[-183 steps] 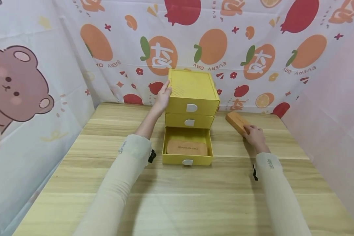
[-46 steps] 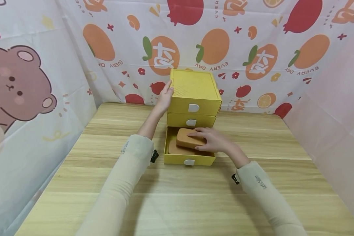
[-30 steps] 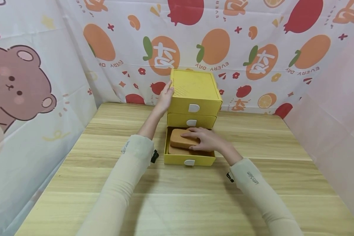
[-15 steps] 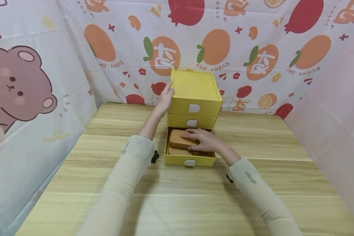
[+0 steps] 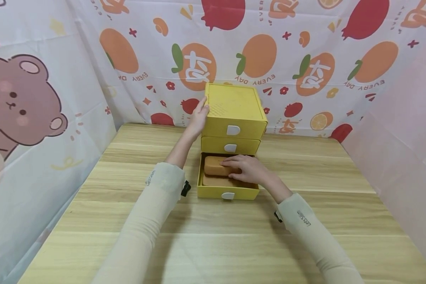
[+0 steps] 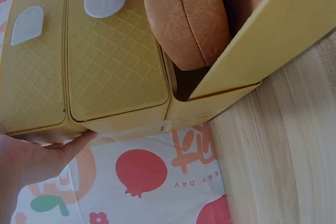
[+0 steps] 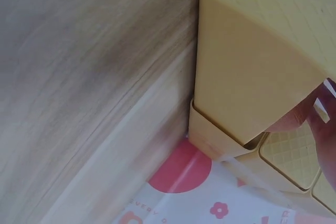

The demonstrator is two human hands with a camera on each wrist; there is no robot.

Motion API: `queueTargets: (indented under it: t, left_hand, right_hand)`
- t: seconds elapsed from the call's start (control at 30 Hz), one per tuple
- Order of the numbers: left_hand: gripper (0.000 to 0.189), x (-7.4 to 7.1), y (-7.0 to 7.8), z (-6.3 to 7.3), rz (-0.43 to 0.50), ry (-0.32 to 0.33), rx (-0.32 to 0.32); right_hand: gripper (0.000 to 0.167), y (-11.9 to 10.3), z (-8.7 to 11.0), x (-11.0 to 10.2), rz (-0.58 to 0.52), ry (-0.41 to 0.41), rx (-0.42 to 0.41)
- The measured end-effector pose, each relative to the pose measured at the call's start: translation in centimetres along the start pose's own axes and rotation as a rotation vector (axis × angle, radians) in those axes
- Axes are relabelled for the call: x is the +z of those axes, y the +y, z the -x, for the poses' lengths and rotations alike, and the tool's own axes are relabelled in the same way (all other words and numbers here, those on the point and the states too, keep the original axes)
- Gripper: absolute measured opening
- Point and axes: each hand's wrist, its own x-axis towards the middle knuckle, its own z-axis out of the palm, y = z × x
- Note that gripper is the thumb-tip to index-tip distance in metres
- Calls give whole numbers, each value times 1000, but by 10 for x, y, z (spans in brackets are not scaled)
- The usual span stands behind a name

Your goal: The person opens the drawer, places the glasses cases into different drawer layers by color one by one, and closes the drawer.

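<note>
A yellow three-tier drawer cabinet [image 5: 234, 102] stands at the back of the table, its bottom drawer [image 5: 213, 192] pulled out. In that drawer lies a tan glasses case [image 5: 216, 182], partly covered by a second tan glasses case [image 5: 214, 165] behind and above it. My right hand [image 5: 247, 169] grips this upper case by its right end, thumb in front and fingers over the top. The left wrist view shows the upper case [image 6: 184, 17] with a seam along it. My left hand [image 5: 198, 117] rests against the cabinet's upper left side, its thumb straight along the wall [image 6: 73, 148].
The wooden table [image 5: 213, 240] carries the cabinet near its back edge. A fruit-print cloth [image 5: 145, 47] hangs close behind the cabinet. At the left is a cloth with a bear [image 5: 17, 102], and a pale cloth [image 5: 404, 130] hangs at the right.
My right hand has brought the second glasses case from the table at the right into the bottom drawer. Lately it shifted slightly back, uncovering more of the lower case. My left hand stays put.
</note>
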Motion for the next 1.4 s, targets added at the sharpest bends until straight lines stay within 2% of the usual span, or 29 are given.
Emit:
queueTargets:
  t: [0.13,0.27,0.37,0.63,0.87,0.97,1.1,1.27,1.4]
  left_hand:
    - [50,-1,0,0,4,-4,-4]
    - [50,-1,1,0,1,-5,-6]
    - [50,-1,1,0,0,-6,-8]
    - [50,-1,0,0,1,-6,-8]
    - [50,-1,0,0,4,-7,-11]
    - [50,-1,0,-1,0,-3,-12]
    - [50,-2,0,-1,5,-5,-8]
    - [50,-1,0,0,12,-11,-8]
    - [50,-1,0,0,-7,0,1]
  right_hand:
    - [48,-2,1,2,90,34,-38]
    - [46,-2,0,8,186,137,-91]
    - [45,0,0,13,220,190,-105]
    - [42,8,-3,21,182,225,-115]
    - [39,13,-8,25,141,298,-133]
    - [31,14,-9,27,133,308,-113]
    - [21,14,-9,31,128,275,-65]
    - [21,12,-7,32,116,224,-8]
    - [21,10,-6,31,61,199,7]
